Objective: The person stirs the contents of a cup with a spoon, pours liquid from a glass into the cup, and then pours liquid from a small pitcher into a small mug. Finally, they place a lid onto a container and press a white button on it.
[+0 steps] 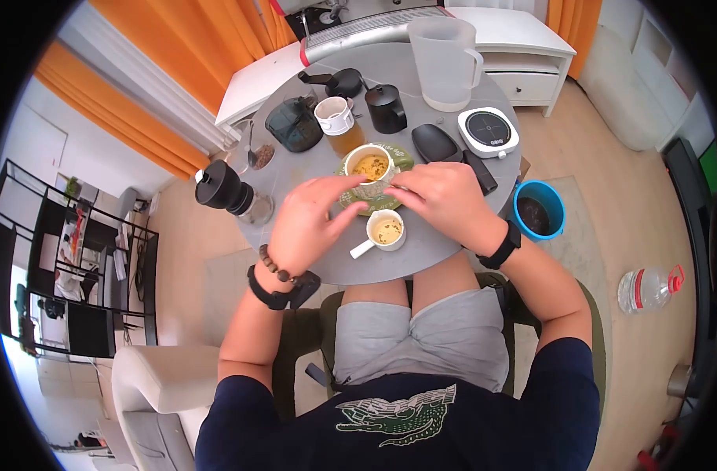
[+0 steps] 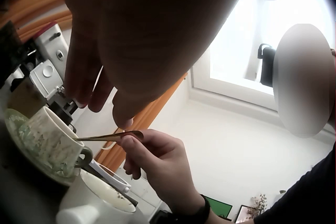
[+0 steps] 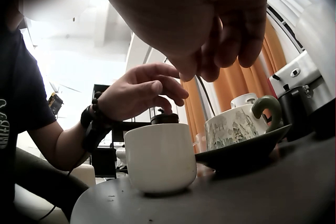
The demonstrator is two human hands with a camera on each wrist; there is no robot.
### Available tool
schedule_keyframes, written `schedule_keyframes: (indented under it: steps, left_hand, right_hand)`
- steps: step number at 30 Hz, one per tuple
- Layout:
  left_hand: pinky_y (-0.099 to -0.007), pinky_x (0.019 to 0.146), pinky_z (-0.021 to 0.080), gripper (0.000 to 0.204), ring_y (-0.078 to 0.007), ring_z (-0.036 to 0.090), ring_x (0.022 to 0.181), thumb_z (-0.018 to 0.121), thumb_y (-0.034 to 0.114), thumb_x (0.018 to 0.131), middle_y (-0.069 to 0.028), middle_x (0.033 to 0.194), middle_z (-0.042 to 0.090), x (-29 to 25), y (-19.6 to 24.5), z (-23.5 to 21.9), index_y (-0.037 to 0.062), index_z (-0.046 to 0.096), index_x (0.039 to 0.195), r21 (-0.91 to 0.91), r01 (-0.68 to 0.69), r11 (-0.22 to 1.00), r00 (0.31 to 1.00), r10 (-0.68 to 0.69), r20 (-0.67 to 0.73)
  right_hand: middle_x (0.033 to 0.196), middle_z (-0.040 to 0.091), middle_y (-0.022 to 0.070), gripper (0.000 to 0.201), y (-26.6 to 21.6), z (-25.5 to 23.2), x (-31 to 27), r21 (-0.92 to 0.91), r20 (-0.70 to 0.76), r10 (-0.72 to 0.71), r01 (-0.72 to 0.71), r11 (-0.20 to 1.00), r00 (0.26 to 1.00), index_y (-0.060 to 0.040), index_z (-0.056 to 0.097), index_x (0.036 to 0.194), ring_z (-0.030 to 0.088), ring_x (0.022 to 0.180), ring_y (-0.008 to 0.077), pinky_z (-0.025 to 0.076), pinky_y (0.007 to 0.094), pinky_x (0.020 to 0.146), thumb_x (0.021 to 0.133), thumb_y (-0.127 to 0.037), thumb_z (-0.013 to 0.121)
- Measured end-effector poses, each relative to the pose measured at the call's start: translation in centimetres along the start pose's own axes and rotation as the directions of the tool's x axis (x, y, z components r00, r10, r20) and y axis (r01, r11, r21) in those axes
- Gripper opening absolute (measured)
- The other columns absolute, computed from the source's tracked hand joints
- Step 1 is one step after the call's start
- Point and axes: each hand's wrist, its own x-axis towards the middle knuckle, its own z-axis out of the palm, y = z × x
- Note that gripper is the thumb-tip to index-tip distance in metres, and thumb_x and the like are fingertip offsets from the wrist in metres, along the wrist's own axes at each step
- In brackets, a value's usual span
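A patterned cup (image 1: 372, 187) (image 2: 51, 144) (image 3: 234, 128) stands on a green saucer (image 1: 405, 155), holding yellow liquid with dark bits. My right hand (image 1: 450, 202) (image 2: 160, 163) pinches a thin gold-coloured spoon (image 2: 113, 137) whose far end reaches the cup's rim in the left wrist view. On the cup's other side my left hand (image 1: 313, 213) (image 3: 137, 95) hovers with fingers loosely bent and apart, holding nothing. Nearer my body, a small white handled pot (image 1: 400, 240) (image 2: 94, 200) (image 3: 160, 158) contains pale liquid with dark bits.
Behind the cup are a white-topped vessel (image 1: 335, 119), a black pitcher (image 1: 386, 110) and a large clear jug (image 1: 443, 67). A black grinder (image 1: 221, 187) stands left. A scale (image 1: 488, 133) and black tray (image 1: 437, 144) lie right; a blue bucket (image 1: 562, 210) is on the floor.
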Motion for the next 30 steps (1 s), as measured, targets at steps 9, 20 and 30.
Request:
schedule_keyframes:
  steps: [9,20,30]
  left_hand:
    - [-0.0436,0.089,0.063,0.021,-0.0339,0.079,0.101,0.089,0.011,0.092,-0.0085,0.111,0.084,2.6,2.1,2.6,0.0077,0.083,0.112,0.034,-0.185,0.982,0.977,0.188,-0.098]
    - [-0.0322,0.079,0.063,0.017,-0.0201,0.080,0.084,0.082,0.003,0.101,-0.0102,0.104,0.085,1.7,-1.6,0.6,0.0029,0.081,0.118,-0.054,0.154,0.987,0.928,-0.163,-0.336]
    - [-0.0328,0.069,0.058,0.021,-0.0183,0.069,0.071,0.084,0.011,0.100,-0.0118,0.098,0.081,-3.2,-6.8,-0.6,0.0030,0.085,0.119,-0.062,0.358,0.932,0.905,-0.363,-0.220]
  right_hand:
    - [0.084,0.076,0.0049,0.014,0.6,0.0,-0.6,-0.045,0.046,-0.059,0.061,0.997,0.997,-0.0100,0.080,0.096,0.075,0.078,0.0274,0.060,0.0405,0.072,0.094,-0.023,0.084]
    - [0.112,0.081,0.0102,0.030,2.0,-2.7,0.5,-0.098,0.235,0.192,-0.173,0.980,0.953,-0.0085,0.079,0.129,0.078,0.098,0.0338,0.064,0.0450,0.084,0.100,-0.015,0.077]
    - [0.134,0.077,0.0120,0.044,2.9,-1.0,-0.5,-0.170,0.369,0.192,-0.137,0.976,0.909,-0.0061,0.071,0.145,0.074,0.117,0.0350,0.063,0.0451,0.099,0.102,-0.013,0.072]
